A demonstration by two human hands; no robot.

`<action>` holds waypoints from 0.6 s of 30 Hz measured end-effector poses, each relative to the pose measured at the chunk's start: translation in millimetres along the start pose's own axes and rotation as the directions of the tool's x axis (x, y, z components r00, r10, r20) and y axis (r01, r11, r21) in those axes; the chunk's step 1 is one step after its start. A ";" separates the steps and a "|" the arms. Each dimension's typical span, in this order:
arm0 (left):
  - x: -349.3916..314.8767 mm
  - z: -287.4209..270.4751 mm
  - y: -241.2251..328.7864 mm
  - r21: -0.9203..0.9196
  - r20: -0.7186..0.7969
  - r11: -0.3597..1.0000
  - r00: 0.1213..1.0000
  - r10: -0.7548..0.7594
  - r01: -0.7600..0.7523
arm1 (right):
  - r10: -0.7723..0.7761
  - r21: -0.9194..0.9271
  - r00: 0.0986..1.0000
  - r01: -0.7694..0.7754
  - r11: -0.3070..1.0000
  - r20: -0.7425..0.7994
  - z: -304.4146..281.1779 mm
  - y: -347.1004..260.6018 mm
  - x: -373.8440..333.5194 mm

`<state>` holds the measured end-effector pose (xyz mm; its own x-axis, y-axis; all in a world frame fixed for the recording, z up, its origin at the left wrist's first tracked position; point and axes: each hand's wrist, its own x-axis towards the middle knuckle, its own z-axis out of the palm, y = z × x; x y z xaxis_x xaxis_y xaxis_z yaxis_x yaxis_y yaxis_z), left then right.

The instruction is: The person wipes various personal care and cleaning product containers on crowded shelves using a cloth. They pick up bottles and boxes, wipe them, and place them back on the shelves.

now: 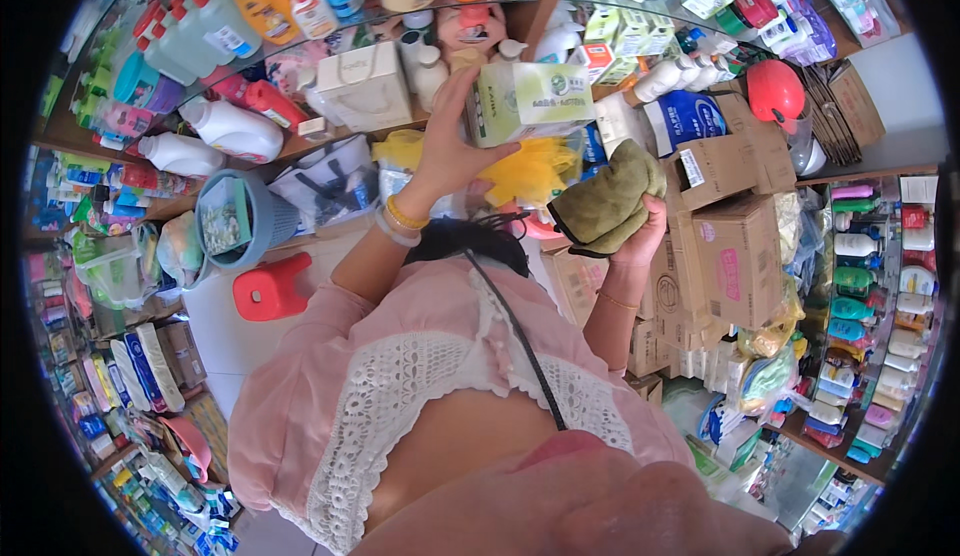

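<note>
My left hand (447,151), with a yellow bangle and a pale one at the wrist, reaches to the shelf. Its fingers and thumb are spread wide around the left end of a green-and-white carton (535,101). The thumb lies at the carton's lower corner; whether it bears any weight does not show. In my right hand (642,234) is a bunched, folded olive-green cloth (608,201), gripped at its right side. A yellow plastic bag (535,171) lies just below the carton. To the left of my left hand stands a white box (364,86).
Bottles (235,131) and packs crowd the shelves around me. Brown cardboard boxes (738,261) are stacked at my right, with a red helmet (775,93) above. A blue basket (245,216) and a red stool (272,288) stand at my left.
</note>
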<state>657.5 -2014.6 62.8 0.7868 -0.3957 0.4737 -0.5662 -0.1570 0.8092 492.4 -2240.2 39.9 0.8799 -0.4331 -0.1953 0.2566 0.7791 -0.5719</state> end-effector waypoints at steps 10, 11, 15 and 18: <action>4.3 110.9 28.7 -0.535 0.321 0.748 0.913 -0.251 0.394 | -0.098 -0.517 0.986 0.156 0.842 0.138 -41.2 -95.2 56.6; 4.7 116.5 30.7 -0.558 0.382 0.705 0.890 -0.249 0.437 | -0.072 -0.507 0.981 0.154 0.848 0.178 -36.0 -102.3 58.7; 14.9 134.6 39.3 -0.328 0.508 0.819 0.818 -0.268 0.472 | 0.179 -0.743 0.908 0.183 0.643 0.378 -47.4 -113.0 77.9; 23.6 143.0 43.8 -0.324 0.561 0.795 0.781 -0.275 0.513 | 0.234 -0.844 0.886 0.257 0.470 0.400 -45.4 -111.5 87.2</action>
<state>616.1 -2160.2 59.7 0.6323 -0.7733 -0.0475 0.0327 -0.0346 0.9989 522.3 -2385.5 50.5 0.9997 -0.0203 0.0116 0.0089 -0.1272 -0.9918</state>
